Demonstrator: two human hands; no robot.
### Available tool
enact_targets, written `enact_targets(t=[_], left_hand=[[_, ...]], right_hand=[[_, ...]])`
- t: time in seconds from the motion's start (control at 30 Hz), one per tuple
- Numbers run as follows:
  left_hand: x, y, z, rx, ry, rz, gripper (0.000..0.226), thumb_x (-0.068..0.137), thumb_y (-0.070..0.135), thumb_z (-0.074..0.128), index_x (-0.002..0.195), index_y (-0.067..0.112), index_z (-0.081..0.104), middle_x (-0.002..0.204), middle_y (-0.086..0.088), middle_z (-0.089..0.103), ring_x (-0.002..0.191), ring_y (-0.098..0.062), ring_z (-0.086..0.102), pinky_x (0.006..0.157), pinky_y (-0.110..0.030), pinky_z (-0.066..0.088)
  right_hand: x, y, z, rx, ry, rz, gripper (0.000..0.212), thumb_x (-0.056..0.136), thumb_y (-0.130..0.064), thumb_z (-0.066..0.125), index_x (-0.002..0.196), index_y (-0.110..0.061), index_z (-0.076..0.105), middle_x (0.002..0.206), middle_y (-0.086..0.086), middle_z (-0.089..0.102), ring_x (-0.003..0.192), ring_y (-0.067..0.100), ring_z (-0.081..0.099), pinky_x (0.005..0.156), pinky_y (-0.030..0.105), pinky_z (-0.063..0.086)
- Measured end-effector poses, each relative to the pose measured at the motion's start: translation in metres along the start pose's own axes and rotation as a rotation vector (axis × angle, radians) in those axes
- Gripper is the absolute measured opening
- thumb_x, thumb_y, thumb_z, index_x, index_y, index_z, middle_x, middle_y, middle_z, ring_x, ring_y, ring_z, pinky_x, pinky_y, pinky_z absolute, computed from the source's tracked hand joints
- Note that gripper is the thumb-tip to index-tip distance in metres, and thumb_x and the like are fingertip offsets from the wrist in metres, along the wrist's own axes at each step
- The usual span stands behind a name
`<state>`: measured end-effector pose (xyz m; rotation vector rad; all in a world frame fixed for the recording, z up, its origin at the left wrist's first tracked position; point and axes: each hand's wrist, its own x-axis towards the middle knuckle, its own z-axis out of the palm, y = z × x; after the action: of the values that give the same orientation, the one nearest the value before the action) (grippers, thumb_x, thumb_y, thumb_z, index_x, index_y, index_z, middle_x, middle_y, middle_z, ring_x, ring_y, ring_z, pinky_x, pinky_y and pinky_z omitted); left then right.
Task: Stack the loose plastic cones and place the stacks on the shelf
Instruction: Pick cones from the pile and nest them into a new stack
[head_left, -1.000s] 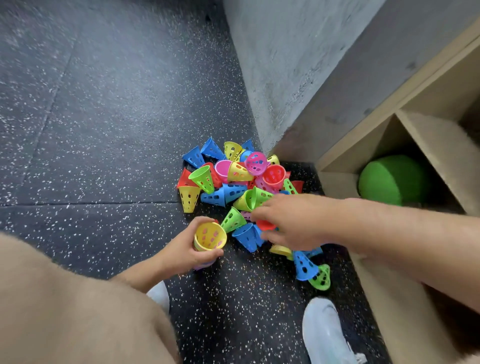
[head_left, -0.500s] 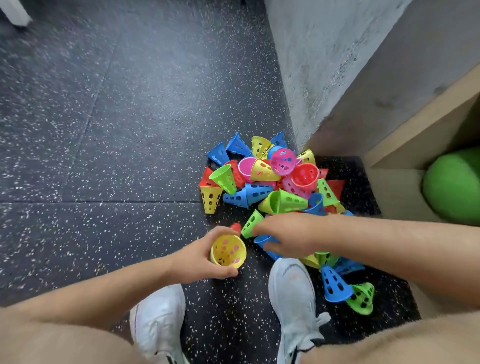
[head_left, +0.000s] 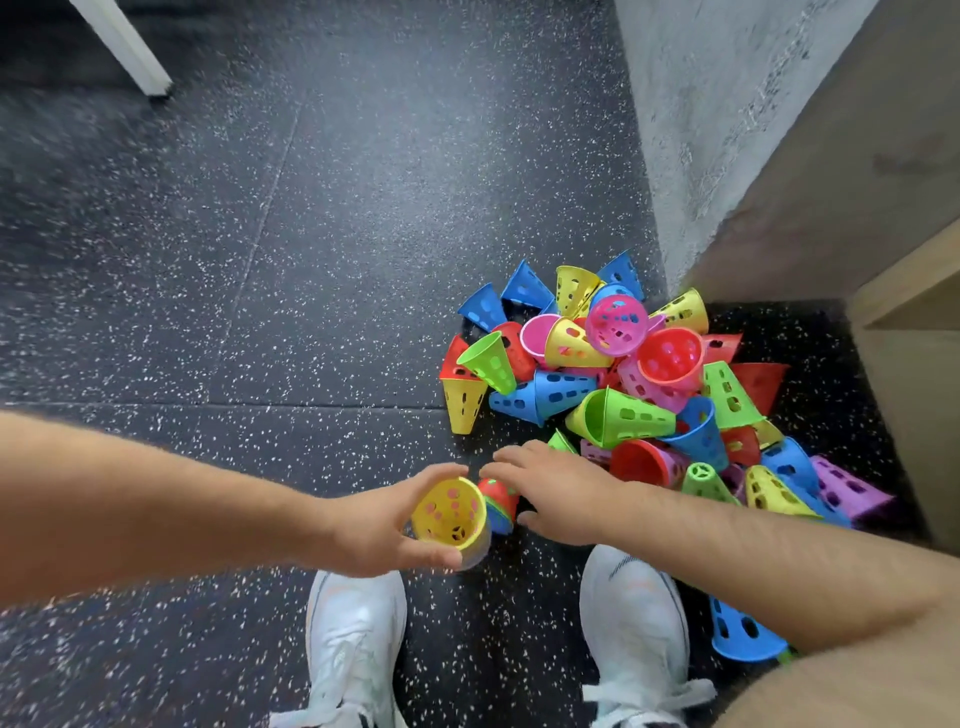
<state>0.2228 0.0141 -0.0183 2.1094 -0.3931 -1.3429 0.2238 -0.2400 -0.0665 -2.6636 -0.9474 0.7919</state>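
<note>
The left hand (head_left: 384, 525) is curled around a yellow perforated plastic cone (head_left: 451, 512), gripping its wall near the wide rim with the open mouth turned up toward the camera; a paler rim shows just under it, so it may already sit in another cone. Just beside it, the right hand (head_left: 550, 488) holds a short nest of red, green and blue cones (head_left: 498, 501) between its fingers on top and its thumb underneath, narrow end pointing at the yellow mouth. These thin-walled, hole-punched cones look very light and a little springy, smooth enough to slide into each other. They are best gripped around the wall below the rim rather than squeezed at the mouth, which would probably flex and jam the fit. The pile of loose plastic cones (head_left: 623, 389) lies on the black speckled rubber floor (head_left: 260, 260) in the corner where the grey concrete wall (head_left: 727, 130) meets the pale wooden shelf (head_left: 909, 291), near the hands. A stray blue cone (head_left: 743, 634) lies by the right of the 2 white shoes (head_left: 353, 639) and would be easy to kick. A white post (head_left: 124, 47) stands well apart at top left. The way to the shelf runs over the pile and the right forearm.
</note>
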Motion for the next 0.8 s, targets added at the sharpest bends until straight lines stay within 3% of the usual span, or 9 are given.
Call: enact_targets(t=[0.2, 0.33, 0.43, 0.57, 0.67, 0.73, 0.8], left_hand=[[0.009, 0.005, 0.022, -0.093, 0.056, 0.013, 0.09, 0.076, 0.063, 0.081, 0.143, 0.059, 0.022, 0.129, 0.02, 0.062, 0.118, -0.003, 0.063, 0.106, -0.037, 0.051], [0.014, 0.007, 0.051, -0.234, 0.296, 0.03, 0.083, 0.075, 0.057, 0.084, 0.139, 0.06, 0.032, 0.13, 0.016, 0.063, 0.115, -0.004, 0.064, 0.104, -0.038, 0.052], [0.012, 0.006, 0.066, -0.3, 0.416, 0.039, 0.077, 0.076, 0.048, 0.087, 0.135, 0.06, 0.039, 0.132, 0.014, 0.061, 0.116, -0.004, 0.064, 0.103, -0.037, 0.053], [0.01, 0.008, 0.07, -0.397, 0.468, 0.015, 0.073, 0.078, 0.042, 0.088, 0.133, 0.055, 0.042, 0.121, 0.016, 0.067, 0.109, -0.002, 0.066, 0.097, -0.029, 0.054], [0.008, 0.008, 0.07, -0.428, 0.545, -0.005, 0.07, 0.077, 0.049, 0.085, 0.133, 0.053, 0.043, 0.116, 0.024, 0.067, 0.106, 0.002, 0.065, 0.096, -0.025, 0.05], [0.009, 0.007, 0.07, -0.436, 0.593, -0.021, 0.073, 0.074, 0.057, 0.084, 0.134, 0.054, 0.043, 0.117, 0.028, 0.066, 0.108, 0.004, 0.063, 0.098, -0.024, 0.048], [0.011, 0.005, 0.07, -0.478, 0.629, -0.037, 0.073, 0.077, 0.054, 0.085, 0.137, 0.051, 0.042, 0.115, 0.028, 0.068, 0.106, 0.005, 0.064, 0.097, -0.023, 0.047]], right_hand=[[0.018, 0.005, 0.028, -0.142, -0.01, -0.151, 0.086, 0.076, -0.038, 0.081, 0.149, -0.024, 0.037, 0.148, -0.001, 0.041, 0.124, 0.026, 0.042, 0.093, 0.043, 0.047], [0.028, 0.014, 0.039, -0.175, 0.097, -0.181, 0.071, 0.075, -0.043, 0.08, 0.136, -0.022, 0.052, 0.13, -0.001, 0.055, 0.112, 0.024, 0.05, 0.081, 0.039, 0.048], [0.031, 0.014, 0.04, -0.152, 0.145, -0.188, 0.075, 0.076, -0.04, 0.079, 0.14, -0.022, 0.044, 0.125, 0.001, 0.056, 0.111, 0.024, 0.051, 0.085, 0.038, 0.048], [0.028, 0.014, 0.026, 0.123, 0.24, -0.085, 0.08, 0.081, -0.043, 0.076, 0.147, -0.02, 0.036, 0.139, 0.002, 0.051, 0.129, 0.023, 0.045, 0.106, 0.04, 0.041], [0.019, 0.014, 0.007, 0.386, 0.364, 0.037, 0.08, 0.081, -0.045, 0.078, 0.147, -0.02, 0.038, 0.142, -0.001, 0.049, 0.133, 0.017, 0.043, 0.11, 0.035, 0.037], [0.011, 0.011, -0.006, 0.585, 0.468, 0.138, 0.077, 0.079, -0.043, 0.081, 0.142, -0.022, 0.042, 0.135, -0.005, 0.052, 0.124, 0.01, 0.049, 0.107, 0.028, 0.039], [0.003, 0.004, -0.019, 0.851, 0.582, 0.231, 0.068, 0.077, -0.039, 0.083, 0.133, -0.025, 0.047, 0.12, -0.011, 0.061, 0.104, 0.0, 0.058, 0.094, 0.02, 0.045]])
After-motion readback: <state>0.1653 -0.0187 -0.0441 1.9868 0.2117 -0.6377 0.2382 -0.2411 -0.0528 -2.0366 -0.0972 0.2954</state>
